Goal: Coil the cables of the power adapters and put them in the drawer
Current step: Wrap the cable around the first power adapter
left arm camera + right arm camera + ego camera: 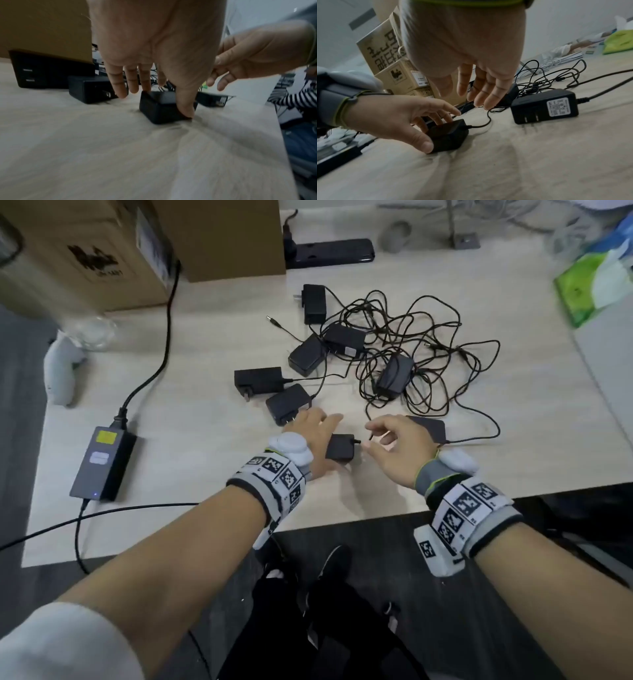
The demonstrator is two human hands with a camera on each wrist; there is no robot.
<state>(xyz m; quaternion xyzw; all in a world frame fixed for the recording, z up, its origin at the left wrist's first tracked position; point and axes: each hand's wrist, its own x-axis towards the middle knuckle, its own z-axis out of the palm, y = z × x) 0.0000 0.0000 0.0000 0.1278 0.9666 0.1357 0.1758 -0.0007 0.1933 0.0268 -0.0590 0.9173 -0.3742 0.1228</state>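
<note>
Several black power adapters lie on the pale wooden table [191,412], their thin cables in one tangle [414,344]. My left hand [317,436] grips the nearest small adapter [340,447] [157,109] [448,135], which stands on the table: thumb on its near side, fingers over its far side. This adapter's cable [481,125] runs off to the right. My right hand [388,438] [462,86] hovers just right of it with relaxed fingers over the cable, holding nothing. Another adapter [428,428] [546,106] lies behind that hand. No drawer is in view.
A large grey power brick [102,463] with a thick cable lies at the left. Cardboard boxes [85,251] and a black power strip [329,251] stand at the back. A green tissue pack [592,285] is at the far right. The table's front edge [342,522] is close under my wrists.
</note>
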